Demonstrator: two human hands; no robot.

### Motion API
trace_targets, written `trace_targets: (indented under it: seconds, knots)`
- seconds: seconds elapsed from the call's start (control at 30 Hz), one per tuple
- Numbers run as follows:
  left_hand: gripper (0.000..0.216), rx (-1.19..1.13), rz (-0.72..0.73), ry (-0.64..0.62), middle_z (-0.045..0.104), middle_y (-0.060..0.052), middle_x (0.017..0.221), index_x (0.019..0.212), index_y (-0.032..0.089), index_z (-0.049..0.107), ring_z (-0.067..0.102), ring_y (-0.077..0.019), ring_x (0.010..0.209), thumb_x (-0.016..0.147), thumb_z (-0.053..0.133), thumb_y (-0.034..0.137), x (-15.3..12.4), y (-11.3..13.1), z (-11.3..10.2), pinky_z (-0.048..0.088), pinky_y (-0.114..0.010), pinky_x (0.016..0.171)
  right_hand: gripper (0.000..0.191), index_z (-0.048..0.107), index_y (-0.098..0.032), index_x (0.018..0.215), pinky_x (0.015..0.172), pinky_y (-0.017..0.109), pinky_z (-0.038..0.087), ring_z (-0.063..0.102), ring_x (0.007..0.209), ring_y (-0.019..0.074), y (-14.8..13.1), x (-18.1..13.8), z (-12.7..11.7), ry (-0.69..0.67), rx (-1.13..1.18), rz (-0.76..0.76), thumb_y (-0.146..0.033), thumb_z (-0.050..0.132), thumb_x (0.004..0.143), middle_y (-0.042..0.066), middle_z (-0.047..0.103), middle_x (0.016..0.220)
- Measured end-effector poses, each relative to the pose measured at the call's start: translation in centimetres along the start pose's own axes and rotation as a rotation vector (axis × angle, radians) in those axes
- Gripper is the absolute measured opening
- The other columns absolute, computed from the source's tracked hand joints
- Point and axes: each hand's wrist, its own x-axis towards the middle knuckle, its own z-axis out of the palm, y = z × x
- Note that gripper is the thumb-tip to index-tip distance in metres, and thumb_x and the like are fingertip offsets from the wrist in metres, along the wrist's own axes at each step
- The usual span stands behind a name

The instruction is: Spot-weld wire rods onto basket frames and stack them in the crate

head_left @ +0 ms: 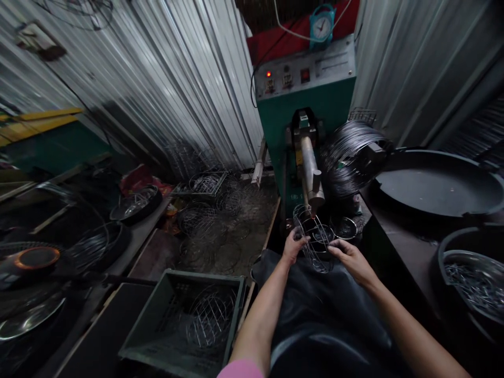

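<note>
A round wire basket [314,242] is held up under the cylindrical metal arm [311,168] of a green machine [272,123]. My left hand [293,247] is closed on the basket's left side, thumb pointing inward. On the right side, my right hand [350,257] pinches at the basket's wire edge with thumb and forefinger. The basket looks tilted, its top just below the tip of the arm. Exactly where wire and tip meet is too dark to make out. Behind it stands a small bowl [356,227] of dark bits.
A green crate [136,328] with wire baskets stands at lower left. More wire frames [228,210] lie piled on the floor. A wire coil [346,157] hangs right of the machine. Round pans [421,189] and a bowl of metal pieces [476,281] sit at right.
</note>
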Motion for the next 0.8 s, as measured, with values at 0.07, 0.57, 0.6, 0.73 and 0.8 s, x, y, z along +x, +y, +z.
trace_targets:
  seconds: [0.07, 0.57, 0.6, 0.73, 0.8]
  knots:
    - [0.068, 0.015, -0.007, 0.001, 0.059, -0.007, 0.09, 0.118, 0.017, 0.052, 0.057, -0.0143, 0.077, 0.057, 0.077, 0.035, 0.0, 0.3, 0.1, 0.047, -0.023, 0.06, 0.027, 0.059, -0.019, 0.076, 0.068, 0.026, 0.041, 0.052, 0.071, 0.0157, -0.3, 0.2, 0.1, 0.021, -0.032, -0.037, -0.046, 0.058, 0.074, 0.0, 0.058, 0.072]
    - [0.056, -0.006, -0.139, -0.037, 0.057, -0.007, 0.097, 0.108, 0.018, 0.053, 0.055, -0.0137, 0.078, 0.058, 0.075, 0.034, 1.8, 1.0, 0.2, 0.05, -0.028, 0.062, 0.03, 0.059, -0.019, 0.074, 0.063, 0.026, 0.041, 0.051, 0.068, 0.0156, -2.5, 3.1, 0.3, 0.0, -0.056, -0.026, -0.048, 0.058, 0.071, 0.0, 0.059, 0.07]
    - [0.057, -0.006, -0.133, -0.048, 0.057, -0.006, 0.096, 0.108, 0.019, 0.052, 0.055, -0.0138, 0.078, 0.058, 0.075, 0.032, 1.8, 1.0, 0.1, 0.05, -0.028, 0.062, 0.03, 0.059, -0.019, 0.074, 0.064, 0.026, 0.041, 0.051, 0.068, 0.0154, -2.4, 2.8, 0.2, -0.009, -0.051, -0.023, -0.048, 0.059, 0.07, 0.0, 0.058, 0.07]
    - [0.064, -0.007, -0.095, -0.089, 0.057, -0.004, 0.091, 0.109, 0.019, 0.05, 0.055, -0.0133, 0.076, 0.052, 0.078, 0.024, 1.3, 1.0, -0.5, 0.049, -0.027, 0.063, 0.029, 0.063, -0.019, 0.075, 0.064, 0.026, 0.041, 0.052, 0.066, 0.0138, -1.0, 0.7, -0.5, -0.104, 0.011, 0.047, -0.047, 0.065, 0.068, -0.001, 0.058, 0.068]
    - [0.066, -0.034, -0.092, -0.106, 0.055, -0.002, 0.088, 0.108, 0.019, 0.049, 0.055, -0.012, 0.073, 0.049, 0.079, 0.021, 0.7, 0.4, -0.8, 0.049, -0.028, 0.064, 0.033, 0.065, -0.019, 0.085, 0.06, 0.025, 0.042, 0.051, 0.062, 0.0125, 0.6, -0.5, -1.0, -0.141, 0.132, 0.15, -0.047, 0.068, 0.066, -0.001, 0.059, 0.068]
